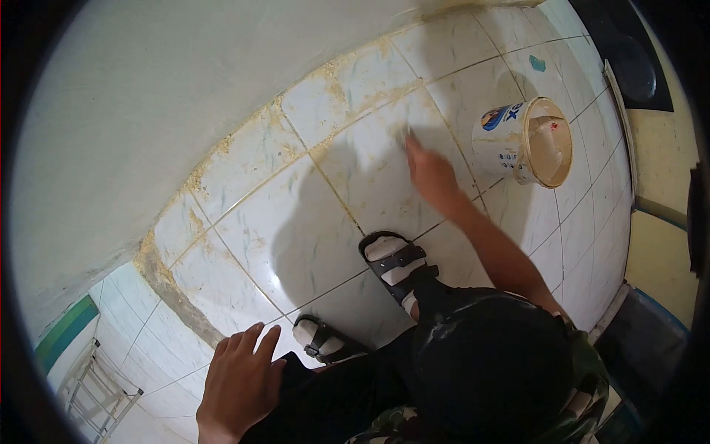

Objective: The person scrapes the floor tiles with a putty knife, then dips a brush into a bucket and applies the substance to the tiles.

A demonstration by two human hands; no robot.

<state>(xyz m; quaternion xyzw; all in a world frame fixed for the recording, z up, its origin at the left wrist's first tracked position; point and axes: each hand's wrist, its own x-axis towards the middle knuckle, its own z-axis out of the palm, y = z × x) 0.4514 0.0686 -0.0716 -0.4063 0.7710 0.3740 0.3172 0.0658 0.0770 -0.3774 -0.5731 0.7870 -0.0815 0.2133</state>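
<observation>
My right hand (435,176) reaches down over the white floor tiles (259,211), closed and slightly blurred. A small, thin greyish thing shows at its fingertips, too smeared to name. Yellowish residue (333,89) lies on the tiles and in the joints beyond that hand, along the wall. Nearer my body, my left hand (240,377) is by my dark-clothed knee, its fingers stretched out and holding nothing. To the right of my right hand stands a white paint bucket (499,137) with a printed label; pale material coats its inside.
My sandalled feet (396,259) are on the tiles below my right hand. A pale wall (163,89) bounds the floor at upper left. A small teal piece (537,64) lies beyond the bucket. At lower left is a metal rack (100,392); dark furniture (643,333) stands at right.
</observation>
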